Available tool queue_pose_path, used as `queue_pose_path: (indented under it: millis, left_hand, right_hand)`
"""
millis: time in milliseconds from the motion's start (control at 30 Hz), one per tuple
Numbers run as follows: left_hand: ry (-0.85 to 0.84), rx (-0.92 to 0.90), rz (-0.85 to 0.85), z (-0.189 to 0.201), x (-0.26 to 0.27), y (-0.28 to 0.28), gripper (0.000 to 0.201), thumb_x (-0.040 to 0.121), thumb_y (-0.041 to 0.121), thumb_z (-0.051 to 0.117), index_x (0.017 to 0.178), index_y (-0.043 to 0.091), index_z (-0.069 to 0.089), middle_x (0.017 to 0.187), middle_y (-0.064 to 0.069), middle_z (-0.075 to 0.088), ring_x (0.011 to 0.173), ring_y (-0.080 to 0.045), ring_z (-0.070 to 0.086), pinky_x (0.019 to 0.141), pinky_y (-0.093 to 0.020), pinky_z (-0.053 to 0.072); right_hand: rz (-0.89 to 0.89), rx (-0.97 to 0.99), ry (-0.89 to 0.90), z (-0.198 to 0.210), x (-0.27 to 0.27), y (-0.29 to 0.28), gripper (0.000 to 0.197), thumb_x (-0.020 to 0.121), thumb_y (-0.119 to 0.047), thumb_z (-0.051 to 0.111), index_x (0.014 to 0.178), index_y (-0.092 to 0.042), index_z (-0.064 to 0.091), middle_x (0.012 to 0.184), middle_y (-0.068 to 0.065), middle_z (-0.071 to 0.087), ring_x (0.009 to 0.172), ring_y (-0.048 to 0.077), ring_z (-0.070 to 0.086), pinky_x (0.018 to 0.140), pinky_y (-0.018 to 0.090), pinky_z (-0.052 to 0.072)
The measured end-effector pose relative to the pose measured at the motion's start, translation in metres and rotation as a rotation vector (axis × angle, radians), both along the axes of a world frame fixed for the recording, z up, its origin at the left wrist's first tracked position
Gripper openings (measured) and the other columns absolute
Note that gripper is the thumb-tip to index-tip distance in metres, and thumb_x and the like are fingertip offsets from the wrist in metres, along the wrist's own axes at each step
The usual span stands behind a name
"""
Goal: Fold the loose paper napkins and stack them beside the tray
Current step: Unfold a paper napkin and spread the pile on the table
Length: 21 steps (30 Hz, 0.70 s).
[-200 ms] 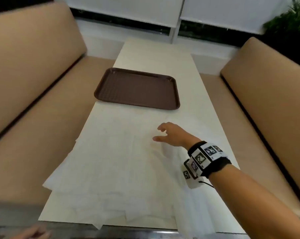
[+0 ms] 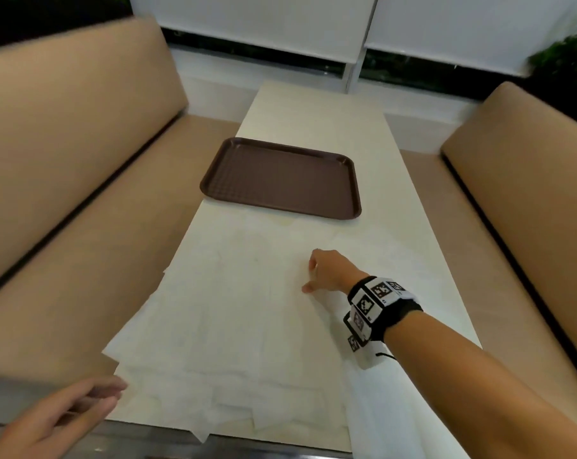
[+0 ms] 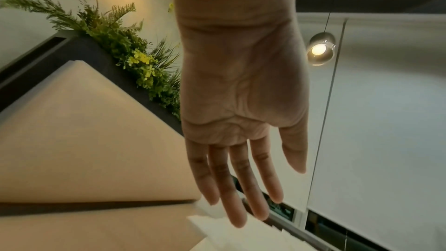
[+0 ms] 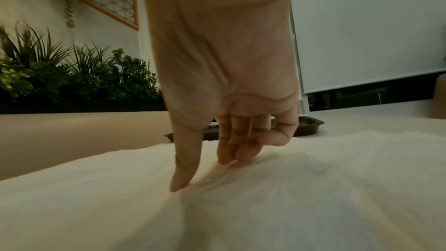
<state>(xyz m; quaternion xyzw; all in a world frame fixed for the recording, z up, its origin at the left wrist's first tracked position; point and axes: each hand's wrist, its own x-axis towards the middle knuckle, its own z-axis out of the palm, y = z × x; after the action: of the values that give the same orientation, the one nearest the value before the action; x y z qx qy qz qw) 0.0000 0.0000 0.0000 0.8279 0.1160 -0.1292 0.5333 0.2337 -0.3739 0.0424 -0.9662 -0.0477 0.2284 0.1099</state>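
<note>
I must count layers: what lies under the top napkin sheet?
More napkins, their staggered edges showing, on the table. How many is covered.

White, faintly creased paper napkins (image 2: 221, 313) are seen across the lower centre of the head view, on a cream table (image 2: 317, 107). A dark brown tray (image 2: 343, 212) with a fine grid-textured floor is noted at centre. Tan bench cushions (image 2: 65, 144) fill both sides. A black wrist band (image 2: 385, 306) bearing black-and-white square markers is recorded at lower right.
</note>
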Motion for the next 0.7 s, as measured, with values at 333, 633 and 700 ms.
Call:
queue_pose_path:
  millis: [333,633,700]
  left_hand:
    - [-0.146,0.072,-0.225,0.078,0.051,-0.043,0.075,0.043,0.095,0.05,0.099,0.047,0.067,0.097,0.015,0.07,0.085,-0.004,0.064,0.081,-0.018,0.048]
    - [-0.308,0.117,-0.253,0.122,0.082,-0.072,0.031,0.07,0.065,0.061,0.099,0.054,0.062,0.106,0.03,0.062,0.101,0.013,0.054,0.083,0.0,0.037]
    - [-0.394,0.126,-0.217,0.135,0.099,-0.084,0.039,0.069,0.046,0.066,0.106,0.056,0.059,0.114,0.031,0.058,0.108,0.022,0.045,0.084,0.0,0.036]
  right_hand:
    - [0.047,0.088,-0.029,-0.012,-0.001,-0.003,0.051,0.078,-0.024,0.077,0.121,-0.01,0.054,0.107,0.005,0.056,0.098,0.022,0.054,0.081,0.027,0.043]
    - [0.222,0.32,-0.174,0.049,-0.011,-0.001,0.006,0.083,-0.012,0.067,0.088,-0.014,0.063,0.089,-0.005,0.059,0.084,0.014,0.054,0.066,0.019,0.041]
    - [0.326,0.39,-0.244,0.086,-0.017,-0.001,0.005,0.084,-0.013,0.067,0.089,-0.016,0.067,0.088,-0.007,0.064,0.082,0.014,0.06,0.072,0.023,0.048]
